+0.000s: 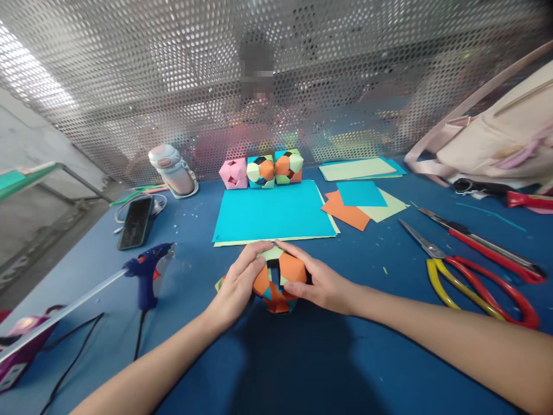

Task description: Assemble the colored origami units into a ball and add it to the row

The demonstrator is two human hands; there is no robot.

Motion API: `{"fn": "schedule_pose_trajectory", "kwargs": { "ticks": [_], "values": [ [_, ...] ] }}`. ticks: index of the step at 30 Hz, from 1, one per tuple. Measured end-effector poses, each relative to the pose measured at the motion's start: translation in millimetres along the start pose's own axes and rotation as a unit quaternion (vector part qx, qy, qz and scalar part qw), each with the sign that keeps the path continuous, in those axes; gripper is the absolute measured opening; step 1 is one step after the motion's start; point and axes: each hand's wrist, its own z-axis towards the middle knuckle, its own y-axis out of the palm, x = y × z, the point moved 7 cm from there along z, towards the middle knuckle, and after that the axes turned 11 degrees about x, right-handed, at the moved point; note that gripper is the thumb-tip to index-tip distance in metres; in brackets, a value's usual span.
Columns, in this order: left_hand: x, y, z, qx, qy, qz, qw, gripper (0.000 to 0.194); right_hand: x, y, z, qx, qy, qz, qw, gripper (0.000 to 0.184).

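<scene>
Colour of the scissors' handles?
Red and yellow: one yellow handle, one red handle. Shows best in the head view, the only one.

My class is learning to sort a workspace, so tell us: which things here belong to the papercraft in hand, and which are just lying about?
Likely belonging:
- multicoloured paper ball, between left hand and right hand
- large sheets, loose coloured paper
- scissors, craft knife, glue gun

Probably just lying about:
- phone
- bottle
- bag

No text, label, brand, number or sign is legible on anything lying or standing on the table (194,369)
</scene>
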Motion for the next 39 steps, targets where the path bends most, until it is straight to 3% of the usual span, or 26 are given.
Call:
{"fn": "schedule_pose_trajectory", "kwargs": {
  "ticks": [5,8,11,18,26,32,39],
  "values": [
    [-9.5,0.4,-2.3,0.012,-0.04,-0.061,0.997,0.034,-3.3,1.5,0.2,-0.001,-0.014,0.021,1.0,0.078],
    [-9.2,4.8,-5.7,-0.025,-0.064,-0.083,0.994,0.041,-4.9,0.6,1.9,0.005,-0.017,0.023,1.0,0.075],
    [0.2,5.3,-8.2,-0.053,-0.044,-0.055,0.996,0.042,-5.9,0.1,4.2,0.012,-0.027,0.018,0.999,0.076],
    [10.8,1.3,-8.0,-0.044,0.048,0.025,0.998,0.039,-5.3,6.2,5.9,-0.013,-0.037,0.026,0.999,0.076],
    [9.1,-3.6,-3.1,-0.061,0.014,-0.027,0.998,0.039,-2.5,7.7,6.4,-0.019,-0.02,0.031,0.999,0.087],
    [17.3,-4.4,-4.7,-0.058,0.034,0.012,0.998,0.041,-7.1,0.5,0.3,-0.013,-0.025,0.039,0.999,0.099],
    [17.0,-4.5,-7.1,-0.044,0.068,0.059,0.995,0.039,-16.3,-2.8,-25.9,-0.046,-0.052,-0.145,0.987,0.124]
  ]
}}
